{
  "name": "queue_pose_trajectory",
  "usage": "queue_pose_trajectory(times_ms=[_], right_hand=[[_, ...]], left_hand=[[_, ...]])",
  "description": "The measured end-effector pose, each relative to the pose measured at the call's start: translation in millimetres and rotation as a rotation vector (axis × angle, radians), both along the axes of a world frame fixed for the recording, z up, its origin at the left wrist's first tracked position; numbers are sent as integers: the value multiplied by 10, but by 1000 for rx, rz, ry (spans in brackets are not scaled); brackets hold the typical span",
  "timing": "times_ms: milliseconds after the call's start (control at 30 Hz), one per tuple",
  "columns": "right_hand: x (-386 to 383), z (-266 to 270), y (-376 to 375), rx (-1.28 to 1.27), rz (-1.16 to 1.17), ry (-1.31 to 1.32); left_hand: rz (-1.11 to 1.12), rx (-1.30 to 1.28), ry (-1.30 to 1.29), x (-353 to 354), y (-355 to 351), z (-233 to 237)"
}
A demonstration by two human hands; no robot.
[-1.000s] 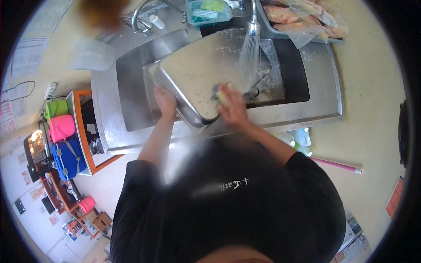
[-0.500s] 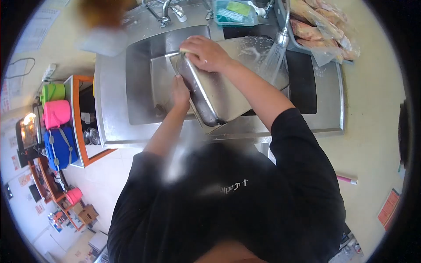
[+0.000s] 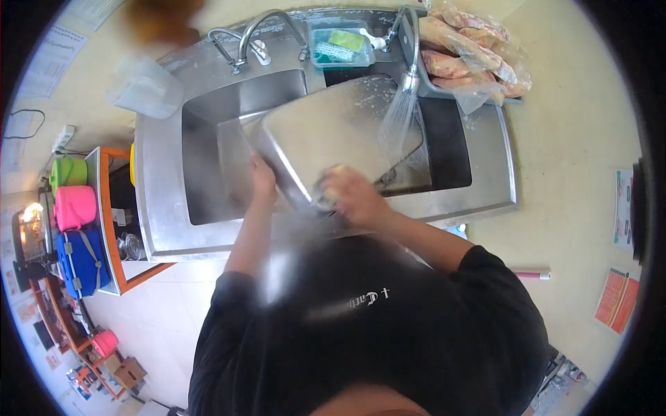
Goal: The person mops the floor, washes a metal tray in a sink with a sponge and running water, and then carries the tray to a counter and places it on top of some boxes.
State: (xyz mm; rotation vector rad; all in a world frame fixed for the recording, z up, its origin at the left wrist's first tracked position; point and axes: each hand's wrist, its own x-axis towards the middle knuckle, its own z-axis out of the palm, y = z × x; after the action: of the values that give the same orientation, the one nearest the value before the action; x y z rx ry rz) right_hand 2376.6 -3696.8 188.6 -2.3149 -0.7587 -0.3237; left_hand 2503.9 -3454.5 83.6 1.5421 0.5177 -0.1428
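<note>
A large rectangular stainless steel pan (image 3: 319, 128) rests tilted across the double sink, its underside facing up. My left hand (image 3: 263, 179) is closed on the pan's left rim, the fingers partly hidden beneath it. Near the pan's front corner, my right hand (image 3: 357, 197), blurred by motion, presses a yellowish sponge (image 3: 338, 172) against the metal. Water from a spray head (image 3: 410, 84) falls on the pan's right part, where white suds show.
The sink's left basin (image 3: 208, 139) lies beside the pan. Behind stand curved faucets (image 3: 244, 45) and a clear tub (image 3: 340, 59) with a green sponge. Bagged raw meat (image 3: 465, 59) fills a grey tray at back right. A translucent pitcher (image 3: 149, 90) stands at back left.
My right hand has moved with the sponge from the pan's far left edge to its near corner. The pan now lies flatter, with more of its underside facing up. My view has shifted.
</note>
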Motion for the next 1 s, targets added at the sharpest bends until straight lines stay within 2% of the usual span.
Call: queue_pose_trajectory(times_ms=[33, 67, 100, 167, 200, 267, 333, 400, 467, 500, 600, 667, 733, 767, 800, 867, 933, 1000], right_hand=[[8, -61, -228, 53, -174, 149], [99, -283, -494, -54, -381, 138], [264, -590, -777, -158, -590, 129], [631, -1145, -1325, -176, -818, -39], [748, -1211, -1359, -261, -837, 2], [1043, -1245, -1282, -424, -869, 58], [983, -357, -678, 3, -523, 406], [820, -365, -267, 6, -152, -24], [993, -434, -271, -35, -169, -13], [1080, -496, -276, -55, -179, -5], [1945, -699, -671, -149, -658, 175], [2510, -805, -948, 481, -698, 138], [2705, -607, -1019, 476, -784, 148], [2703, -526, -1034, 474, -833, 154], [2579, -581, -1099, 461, -776, 280], [2051, -766, -1218, 150, -793, 328], [1565, -880, -1575, -208, -828, 559], [1119, -930, -1924, 172, -779, 572]], left_hand=[[-34, 71, -17, -3, 152, -171], [-69, 146, -30, -41, 239, -250], [-41, 167, -15, -110, 240, -172], [6, 218, 24, -264, 183, 182], [64, 197, 68, -307, 135, 301], [-5, 307, 37, -315, 200, 280], [-44, 383, 37, -260, 304, 228], [-58, 430, 84, -231, 423, 147], [-43, 411, 99, -234, 579, -20], [-38, 402, 109, -252, 590, 66], [-57, 342, 45, -318, 693, -48], [-97, 277, 62, -431, 681, -28], [-120, 228, 122, -529, 508, 346], [-123, 202, 113, -579, 481, 390], [-128, 174, 101, -611, 440, 418], [-163, 195, 95, -651, 392, 432], [-207, 292, 103, -654, 387, 425], [-91, 234, 181, -515, 471, 265]])
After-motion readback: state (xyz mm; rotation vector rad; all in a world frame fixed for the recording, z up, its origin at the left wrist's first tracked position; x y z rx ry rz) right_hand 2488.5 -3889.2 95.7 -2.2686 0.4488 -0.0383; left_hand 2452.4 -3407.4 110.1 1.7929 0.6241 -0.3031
